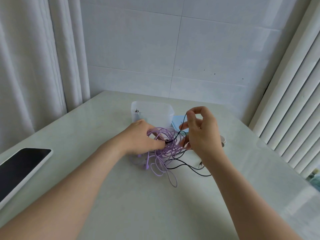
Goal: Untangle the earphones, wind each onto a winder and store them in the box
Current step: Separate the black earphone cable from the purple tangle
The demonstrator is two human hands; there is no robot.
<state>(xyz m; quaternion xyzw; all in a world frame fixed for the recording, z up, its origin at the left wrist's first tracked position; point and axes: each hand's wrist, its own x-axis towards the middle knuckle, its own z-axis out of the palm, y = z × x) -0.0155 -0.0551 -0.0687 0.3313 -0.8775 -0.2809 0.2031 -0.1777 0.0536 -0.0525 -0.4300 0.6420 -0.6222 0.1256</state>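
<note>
While left hand point(144, 135) grips the purple tangle point(166, 146) as anchor, right hand point(199, 125) pinches black cord point(183, 123), lifting it free.

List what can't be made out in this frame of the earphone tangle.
Head view, all four:
- The blue item: mostly hidden behind the right hand, so it may or may not be a winder.
- What lies inside the box: small, and blurred by its cloudy wall.
- Fingertips of the left hand: buried in the purple cable, where it crosses the black cable.
- The phone: cut off by the left edge.
</note>
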